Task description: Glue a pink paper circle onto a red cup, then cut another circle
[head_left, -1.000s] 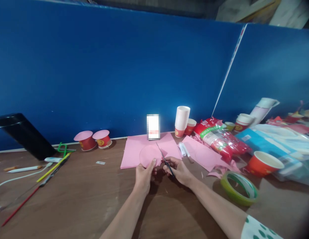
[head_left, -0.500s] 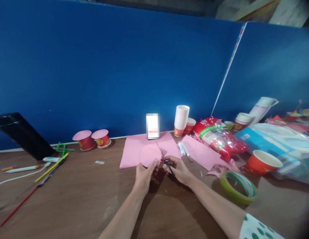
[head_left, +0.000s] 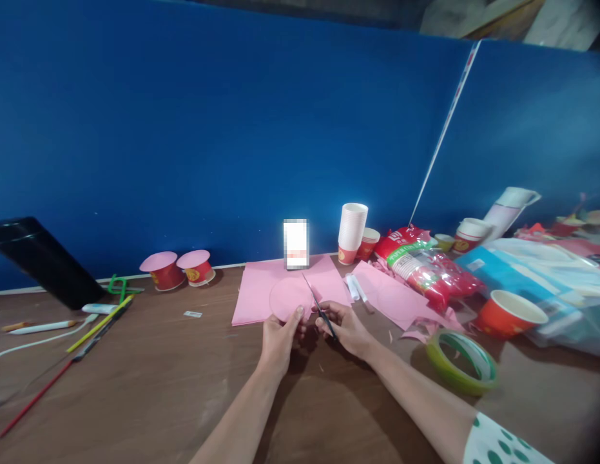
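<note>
My left hand (head_left: 281, 338) pinches the near edge of a round pink paper disc (head_left: 290, 298), thumb on top. My right hand (head_left: 345, 327) is closed around the dark handles of a pair of scissors (head_left: 321, 308), whose blades point up and to the left at the disc's right edge. How far the blades are apart is too fine to tell. Under and behind the disc lies a stack of pink paper sheets (head_left: 249, 293) on the brown table. Fingers of both hands are partly hidden below the paper and the handles.
Two red cups with pink discs (head_left: 167, 274) stand left. A tall stack of paper cups (head_left: 352, 232), a red cup package (head_left: 416, 261), pink offcuts (head_left: 401, 299), an orange-red cup (head_left: 510, 316) and a tape roll (head_left: 461, 364) are right. A black cylinder (head_left: 48, 264) leans far left.
Hardly anything differs. Both hands keep their hold on the disc and the scissors, and the whole view has shifted by a few pixels.
</note>
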